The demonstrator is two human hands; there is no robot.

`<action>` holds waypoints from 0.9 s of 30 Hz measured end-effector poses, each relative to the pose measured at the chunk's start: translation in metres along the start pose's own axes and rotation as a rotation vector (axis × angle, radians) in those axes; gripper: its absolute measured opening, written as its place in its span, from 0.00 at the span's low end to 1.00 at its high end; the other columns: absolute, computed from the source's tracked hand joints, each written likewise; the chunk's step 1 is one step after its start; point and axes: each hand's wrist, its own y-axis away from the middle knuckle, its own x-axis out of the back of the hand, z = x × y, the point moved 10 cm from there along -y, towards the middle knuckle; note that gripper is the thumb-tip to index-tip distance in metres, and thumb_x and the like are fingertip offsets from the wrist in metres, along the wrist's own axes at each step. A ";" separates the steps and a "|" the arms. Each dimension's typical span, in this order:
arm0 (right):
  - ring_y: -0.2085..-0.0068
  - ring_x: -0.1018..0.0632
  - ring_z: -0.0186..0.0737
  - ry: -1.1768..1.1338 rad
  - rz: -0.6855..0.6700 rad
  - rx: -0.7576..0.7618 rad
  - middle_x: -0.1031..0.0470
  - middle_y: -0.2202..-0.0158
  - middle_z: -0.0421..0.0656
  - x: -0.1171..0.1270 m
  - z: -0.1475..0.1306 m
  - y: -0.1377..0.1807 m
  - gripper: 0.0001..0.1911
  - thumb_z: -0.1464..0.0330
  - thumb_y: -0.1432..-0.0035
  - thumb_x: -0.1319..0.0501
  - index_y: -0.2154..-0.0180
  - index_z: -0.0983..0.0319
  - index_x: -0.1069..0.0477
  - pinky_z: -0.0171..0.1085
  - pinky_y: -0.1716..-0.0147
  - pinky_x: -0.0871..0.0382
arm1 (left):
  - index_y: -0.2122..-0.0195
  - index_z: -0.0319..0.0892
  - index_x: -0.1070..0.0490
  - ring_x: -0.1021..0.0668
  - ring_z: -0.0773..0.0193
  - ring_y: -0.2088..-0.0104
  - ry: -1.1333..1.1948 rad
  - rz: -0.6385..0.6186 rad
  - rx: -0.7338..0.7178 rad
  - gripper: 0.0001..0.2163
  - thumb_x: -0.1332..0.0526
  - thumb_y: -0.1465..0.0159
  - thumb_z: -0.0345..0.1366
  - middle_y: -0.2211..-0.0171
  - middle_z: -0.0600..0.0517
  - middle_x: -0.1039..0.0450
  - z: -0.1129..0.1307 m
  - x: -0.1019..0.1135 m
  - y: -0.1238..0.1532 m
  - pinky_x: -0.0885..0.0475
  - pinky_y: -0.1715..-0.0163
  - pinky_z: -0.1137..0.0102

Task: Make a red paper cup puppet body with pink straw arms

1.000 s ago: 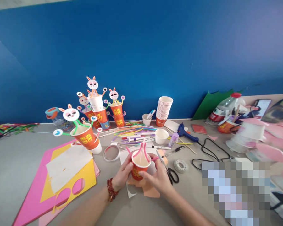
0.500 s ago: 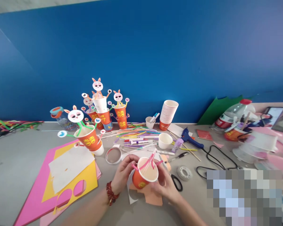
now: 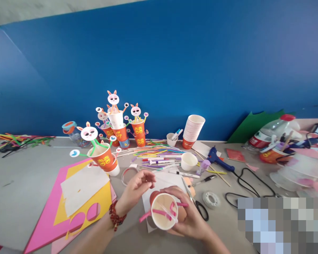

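Note:
My right hand (image 3: 188, 213) grips an orange paper cup (image 3: 154, 196), its fingers wrapped around the right side. The cup is tilted, so its pale inside faces me. A pink drinking straw (image 3: 145, 216) sticks out through the left wall and another pink straw (image 3: 183, 204) through the right one; pink straw ends and a clear strip cross the opening. Up and left of the cup, my left hand (image 3: 139, 187) is off it, with fingers loosely bent and nothing visible in them. Beneath lie white paper (image 3: 163, 178) and orange paper scraps, partly covered by the cup and my hand.
Finished rabbit cups (image 3: 102, 158) stand at the back left, near pink and yellow sheets (image 3: 46, 215). Pens (image 3: 161, 162) and straws lie behind my hands. Scissors (image 3: 201, 210), a tape roll (image 3: 211, 200), a corded glue gun (image 3: 219, 161) and stacked cups (image 3: 193, 130) are to the right.
My left hand has let go of the cup and moved slightly up and left. In my right hand, the cup has tipped toward me, showing more of its inside.

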 end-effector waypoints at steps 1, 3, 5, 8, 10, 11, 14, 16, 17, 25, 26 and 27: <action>0.47 0.25 0.49 0.037 0.017 0.003 0.27 0.46 0.48 0.001 0.002 0.001 0.37 0.72 0.50 0.32 0.40 0.53 0.41 0.44 0.48 0.30 | 0.50 0.43 0.29 0.23 0.59 0.59 -0.073 -0.101 -0.009 0.11 0.40 0.34 0.33 0.55 0.45 0.26 0.005 -0.007 0.002 0.28 0.56 0.65; 0.47 0.25 0.50 0.112 0.058 -0.004 0.27 0.47 0.48 0.004 0.007 0.003 0.36 0.72 0.49 0.33 0.40 0.54 0.41 0.45 0.49 0.30 | 0.40 0.45 0.35 0.26 0.53 0.47 -0.247 -0.241 -0.087 0.21 0.41 0.34 0.30 0.43 0.41 0.32 0.015 -0.018 0.008 0.32 0.46 0.59; 0.47 0.25 0.51 0.172 0.111 -0.020 0.27 0.47 0.49 0.007 0.013 0.006 0.37 0.70 0.51 0.30 0.41 0.54 0.42 0.45 0.48 0.30 | 0.34 0.47 0.43 0.35 0.47 0.37 -0.358 -0.353 -0.173 0.31 0.37 0.38 0.29 0.35 0.40 0.41 0.016 -0.028 0.017 0.42 0.37 0.54; 0.48 0.25 0.52 0.200 0.168 -0.052 0.27 0.47 0.49 0.009 0.018 0.010 0.40 0.66 0.53 0.26 0.41 0.55 0.41 0.45 0.49 0.29 | 0.31 0.49 0.52 0.42 0.42 0.33 -0.272 -0.368 -0.191 0.44 0.29 0.45 0.29 0.32 0.41 0.47 -0.001 -0.034 0.028 0.45 0.35 0.51; 0.48 0.24 0.52 0.171 0.187 -0.076 0.27 0.48 0.49 0.009 0.020 0.011 0.39 0.64 0.53 0.26 0.42 0.56 0.40 0.44 0.50 0.28 | 0.34 0.49 0.44 0.40 0.41 0.34 -0.175 -0.239 -0.178 0.42 0.26 0.48 0.32 0.35 0.41 0.42 -0.013 -0.028 0.029 0.44 0.36 0.51; 0.48 0.24 0.52 0.141 0.194 -0.090 0.27 0.48 0.50 0.008 0.020 0.011 0.38 0.62 0.52 0.26 0.42 0.56 0.39 0.44 0.50 0.28 | 0.35 0.48 0.41 0.38 0.41 0.35 -0.090 -0.196 -0.154 0.40 0.26 0.48 0.34 0.37 0.41 0.39 -0.020 -0.026 0.030 0.42 0.37 0.51; 0.51 0.22 0.50 -0.022 0.223 -0.145 0.28 0.46 0.51 0.007 0.023 0.011 0.37 0.57 0.48 0.28 0.40 0.56 0.39 0.44 0.53 0.25 | 0.39 0.47 0.35 0.30 0.44 0.41 0.282 -0.159 0.010 0.31 0.29 0.43 0.41 0.41 0.42 0.31 -0.041 -0.026 0.030 0.35 0.42 0.55; 0.56 0.21 0.46 -0.148 0.233 -0.204 0.26 0.48 0.50 0.005 0.027 0.011 0.31 0.58 0.42 0.32 0.41 0.56 0.38 0.42 0.56 0.23 | 0.41 0.46 0.32 0.27 0.46 0.43 0.509 -0.124 0.134 0.27 0.31 0.41 0.43 0.44 0.43 0.27 -0.051 -0.025 0.029 0.33 0.43 0.56; 0.58 0.20 0.43 -0.196 0.240 -0.240 0.25 0.51 0.49 0.005 0.030 0.011 0.26 0.60 0.39 0.35 0.42 0.56 0.37 0.41 0.57 0.23 | 0.42 0.45 0.30 0.25 0.46 0.45 0.602 -0.109 0.191 0.25 0.32 0.40 0.45 0.46 0.42 0.25 -0.056 -0.024 0.029 0.33 0.43 0.56; 0.65 0.22 0.37 -0.183 0.270 -0.417 0.23 0.60 0.45 0.021 0.026 0.005 0.13 0.65 0.37 0.39 0.51 0.59 0.31 0.36 0.65 0.25 | 0.46 0.38 0.26 0.22 0.49 0.48 0.960 -0.164 0.353 0.20 0.41 0.33 0.46 0.44 0.41 0.26 -0.061 -0.035 0.035 0.32 0.44 0.54; 0.66 0.23 0.37 -0.155 0.260 -0.413 0.24 0.61 0.44 0.023 0.022 0.002 0.13 0.65 0.37 0.38 0.51 0.59 0.31 0.36 0.66 0.26 | 0.47 0.38 0.26 0.22 0.49 0.48 0.968 -0.168 0.355 0.19 0.41 0.32 0.45 0.45 0.41 0.25 -0.061 -0.037 0.035 0.32 0.44 0.54; 0.66 0.23 0.37 -0.128 0.248 -0.410 0.24 0.61 0.44 0.023 0.018 -0.002 0.12 0.65 0.37 0.38 0.52 0.59 0.31 0.35 0.67 0.26 | 0.47 0.39 0.26 0.21 0.49 0.49 0.974 -0.173 0.358 0.19 0.41 0.32 0.45 0.46 0.41 0.25 -0.062 -0.039 0.036 0.32 0.44 0.54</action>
